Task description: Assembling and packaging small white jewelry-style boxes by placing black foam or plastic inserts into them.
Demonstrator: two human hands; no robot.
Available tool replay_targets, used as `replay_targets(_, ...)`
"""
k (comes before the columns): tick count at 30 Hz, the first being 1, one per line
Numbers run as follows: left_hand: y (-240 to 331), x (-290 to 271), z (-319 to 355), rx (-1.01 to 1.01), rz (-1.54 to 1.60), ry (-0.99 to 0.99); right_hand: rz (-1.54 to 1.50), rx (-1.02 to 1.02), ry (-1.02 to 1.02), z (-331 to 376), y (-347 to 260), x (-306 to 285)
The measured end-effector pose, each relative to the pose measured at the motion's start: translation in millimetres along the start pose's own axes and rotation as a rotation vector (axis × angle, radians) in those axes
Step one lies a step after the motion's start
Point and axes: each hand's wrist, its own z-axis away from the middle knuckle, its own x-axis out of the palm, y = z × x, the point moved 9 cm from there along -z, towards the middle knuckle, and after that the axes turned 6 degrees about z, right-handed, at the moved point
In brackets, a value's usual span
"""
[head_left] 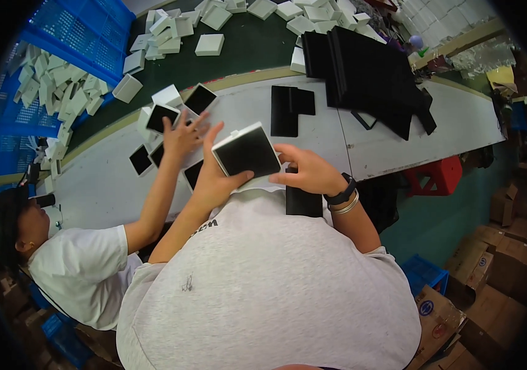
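A small square white box (269, 136) with a black face sits tilted in front of my chest. My left hand (215, 184) is closed around its left side, thumb lying over the lower edge. At the box's right edge, my right hand (310, 171) bends its fingers against it, with the thumb by the lower corner. Below that hand a black flat piece (303, 200) lies against the table edge, partly hidden. To the left, a co-worker's hand (182, 137) reaches among several similar boxes with black faces, one of them a box (202, 99) at the far side.
Black flat pieces (284, 111) lie beyond my hands on the white table (331, 148). A stack of large black sheets (368, 68) stands at the back right. White boxes (210, 44) cover the green belt and fill blue crates (84, 37). A red stool (439, 176) and cartons (519, 259) are at right.
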Motion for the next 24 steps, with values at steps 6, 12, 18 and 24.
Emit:
replay_targets(6,3,2,-1,-0.087,-0.030,-0.006,-0.041,0.047,0.067,-6,22,5)
replay_targets(12,-33,-23,2,-0.238,0.044,0.040,0.035,0.123,0.027,-10,32,15)
replay_targets(18,-117,-210,10,-0.188,-0.461,0.406,-0.302,-0.314,0.006,18,-47,-42)
replay_targets(24,-65,-106,-63,0.046,-1.260,0.226,-0.281,-1.184,0.048,70,-197,-89)
